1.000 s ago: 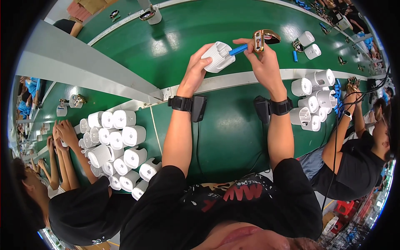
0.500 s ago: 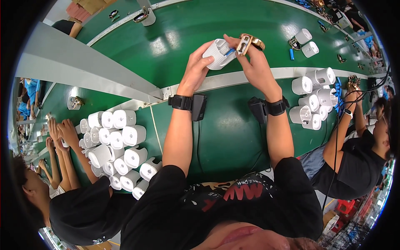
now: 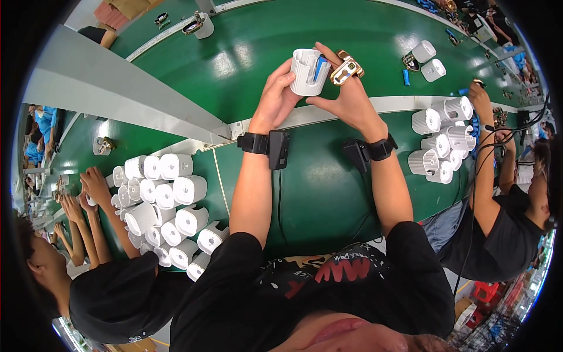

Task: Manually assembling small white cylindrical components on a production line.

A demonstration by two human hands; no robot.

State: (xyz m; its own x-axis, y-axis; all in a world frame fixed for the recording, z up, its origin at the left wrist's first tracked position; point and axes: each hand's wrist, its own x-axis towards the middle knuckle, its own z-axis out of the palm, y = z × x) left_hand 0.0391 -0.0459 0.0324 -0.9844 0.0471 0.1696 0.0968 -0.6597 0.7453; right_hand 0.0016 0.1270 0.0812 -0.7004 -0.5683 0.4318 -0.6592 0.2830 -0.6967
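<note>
My left hand (image 3: 275,97) grips a white ribbed plastic housing (image 3: 302,82) over the green bench, its thumb pressed on the side wall. A blue cylindrical battery (image 3: 318,68) sits upright inside the housing, seen through its cut-out side. Beside the housing is my right hand (image 3: 356,102), with a gold-rimmed part with a white plate (image 3: 347,69) lying across its fingers. One right finger reaches up behind the housing's rim, while the thumb sticks out below, apart from the fingers. How the other right fingers hold the part is hidden.
White housings (image 3: 176,190) lie grouped at left, and more housings (image 3: 448,138) at right by blue batteries. A grey post (image 3: 129,88) slants in at left. A pale rail (image 3: 404,104) crosses the bench. Cables hang from both wrist devices. Co-workers sit at both sides.
The housing has turned more upright, showing its cut-out and the blue battery inside. My right thumb has moved down and away from the battery, and the gold-rimmed part has tilted.
</note>
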